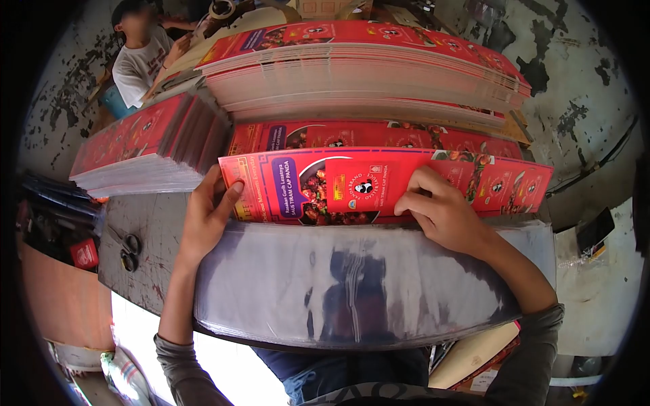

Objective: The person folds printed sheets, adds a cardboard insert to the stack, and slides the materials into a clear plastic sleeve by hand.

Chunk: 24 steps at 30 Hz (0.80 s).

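A long red printed sheet (399, 183) with food pictures and a panda logo lies tilted across the bench in front of me. My left hand (211, 211) grips its left end, thumb on the printed face and fingers behind. My right hand (443, 210) rests against its front, right of the middle, with fingers curled together; whatever is between their tips is hidden. Just below, a stack of clear plastic sheets (284, 284) spreads under both forearms, shiny with reflections. Behind the sheet lies another matching printed sheet (271, 132), partly covered.
A tall stack of printed sheets (365, 74) stands at the back, with a smaller stack (135, 142) on the left. Black scissors (127, 250) lie on the grey bench (152, 220). Another person (139, 64) sits at the far left. A wall (582, 88) with peeling paint bounds the right.
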Available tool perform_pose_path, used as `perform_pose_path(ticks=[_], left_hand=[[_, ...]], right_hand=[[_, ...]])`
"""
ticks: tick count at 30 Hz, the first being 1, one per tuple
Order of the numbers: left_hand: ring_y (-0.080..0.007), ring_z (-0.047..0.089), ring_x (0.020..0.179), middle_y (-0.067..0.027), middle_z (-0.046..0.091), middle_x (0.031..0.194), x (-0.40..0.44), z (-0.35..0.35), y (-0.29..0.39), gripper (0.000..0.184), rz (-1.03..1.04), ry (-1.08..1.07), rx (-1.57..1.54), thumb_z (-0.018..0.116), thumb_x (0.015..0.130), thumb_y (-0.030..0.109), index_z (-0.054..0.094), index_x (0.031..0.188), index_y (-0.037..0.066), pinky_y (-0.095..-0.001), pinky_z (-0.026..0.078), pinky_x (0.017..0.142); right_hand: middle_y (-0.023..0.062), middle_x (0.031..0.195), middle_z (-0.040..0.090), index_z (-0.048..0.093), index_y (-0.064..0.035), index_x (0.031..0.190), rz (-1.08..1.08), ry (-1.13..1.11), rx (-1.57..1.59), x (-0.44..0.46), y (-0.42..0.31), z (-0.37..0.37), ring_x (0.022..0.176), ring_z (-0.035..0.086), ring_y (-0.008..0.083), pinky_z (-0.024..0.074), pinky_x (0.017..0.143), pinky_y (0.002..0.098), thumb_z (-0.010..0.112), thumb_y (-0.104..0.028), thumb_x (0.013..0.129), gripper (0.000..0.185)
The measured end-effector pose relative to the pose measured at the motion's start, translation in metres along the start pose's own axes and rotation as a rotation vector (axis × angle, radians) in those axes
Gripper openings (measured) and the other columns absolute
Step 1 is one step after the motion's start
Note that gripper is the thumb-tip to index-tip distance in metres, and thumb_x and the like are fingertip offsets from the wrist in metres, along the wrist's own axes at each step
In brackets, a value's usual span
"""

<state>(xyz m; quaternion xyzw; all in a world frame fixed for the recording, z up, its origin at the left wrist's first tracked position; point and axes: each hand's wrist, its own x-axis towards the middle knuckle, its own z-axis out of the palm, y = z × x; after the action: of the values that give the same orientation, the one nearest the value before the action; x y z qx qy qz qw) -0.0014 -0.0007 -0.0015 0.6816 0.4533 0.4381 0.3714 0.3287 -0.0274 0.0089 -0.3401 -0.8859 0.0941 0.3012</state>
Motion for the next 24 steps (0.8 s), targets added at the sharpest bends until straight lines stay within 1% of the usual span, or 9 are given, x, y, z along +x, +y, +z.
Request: perform_pose_path(ticks=[5,13,17,24], left_hand=[[-0.0053,0.052,0.085,-0.0066,0.062,0.09,-0.0002,0.0,0.0008,0.019,-0.022,-0.004,-0.003,0.049,0.09,0.007,0.049,0.105,-0.005,-0.0206,0.042,0.076],[-0.0054,0.052,0.085,-0.0069,0.062,0.091,-0.0008,0.0001,0.0026,0.02,-0.014,-0.006,0.006,0.049,0.09,0.007,0.049,0.107,-0.005,-0.0203,0.041,0.076],[-0.0054,0.052,0.085,-0.0071,0.063,0.091,-0.0003,-0.0003,0.0,0.021,-0.016,-0.007,-0.01,0.049,0.09,0.007,0.049,0.107,-0.005,-0.0205,0.041,0.077],[-0.0055,0.052,0.086,-0.0078,0.063,0.091,0.0006,0.0007,-0.0006,0.021,0.003,-0.009,0.0,0.049,0.09,0.007,0.049,0.107,-0.005,-0.0206,0.041,0.077]], right_hand=[[0.0089,0.078,0.044,0.055,-0.0023,0.074,-0.048,-0.027,-0.025,0.0012,0.003,-0.0013,0.072,0.048,0.0238,0.0416,0.063,0.0344,0.058,0.009,0.065,0.015],[0.0083,0.084,0.043,0.056,-0.0025,0.077,0.037,-0.025,0.024,0.0004,-0.0016,-0.0027,0.078,0.05,0.0233,0.0423,0.063,0.0341,0.057,0.013,0.065,0.019],[0.0082,0.085,0.043,0.056,-0.0026,0.077,0.029,-0.024,0.023,0.0005,-0.001,-0.0027,0.078,0.05,0.0229,0.0421,0.062,0.034,0.056,0.014,0.065,0.02],[0.0077,0.082,0.043,0.056,-0.0024,0.075,0.021,-0.031,0.014,0.0008,-0.0009,-0.0031,0.079,0.049,0.0224,0.0424,0.063,0.0335,0.055,0.014,0.062,0.021]])
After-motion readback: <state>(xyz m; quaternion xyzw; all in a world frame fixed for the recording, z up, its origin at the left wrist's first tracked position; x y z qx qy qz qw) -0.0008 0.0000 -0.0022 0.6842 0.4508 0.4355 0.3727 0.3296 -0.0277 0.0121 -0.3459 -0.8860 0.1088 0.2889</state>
